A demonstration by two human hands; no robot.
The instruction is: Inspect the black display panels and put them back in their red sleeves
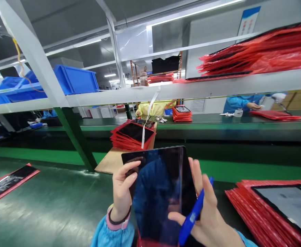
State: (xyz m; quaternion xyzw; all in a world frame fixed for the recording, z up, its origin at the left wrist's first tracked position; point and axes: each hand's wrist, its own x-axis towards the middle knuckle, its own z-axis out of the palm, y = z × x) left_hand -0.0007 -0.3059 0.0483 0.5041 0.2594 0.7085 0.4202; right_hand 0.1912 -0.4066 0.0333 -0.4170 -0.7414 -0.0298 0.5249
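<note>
A black, glossy glass panel (163, 192) is tilted up in front of me, mirroring a blue sleeve. My left hand (123, 190) grips its upper left edge between thumb and fingers. At the panel's right edge, my right hand (204, 212) steadies it, with fingers behind and the thumb across the front. A blue pen (195, 216) is also tucked in that right hand, slanting down over the panel. Something red shows under the panel's lower end, mostly hidden.
Red-sleeved panels are stacked at right (266, 212), on a board ahead (132, 135) and on the upper shelf (263, 51). A narrow strip (11, 181) lies on the green bench (49, 209). Blue bins (75, 80) sit overhead beside a post (75, 137). Two people work across the line.
</note>
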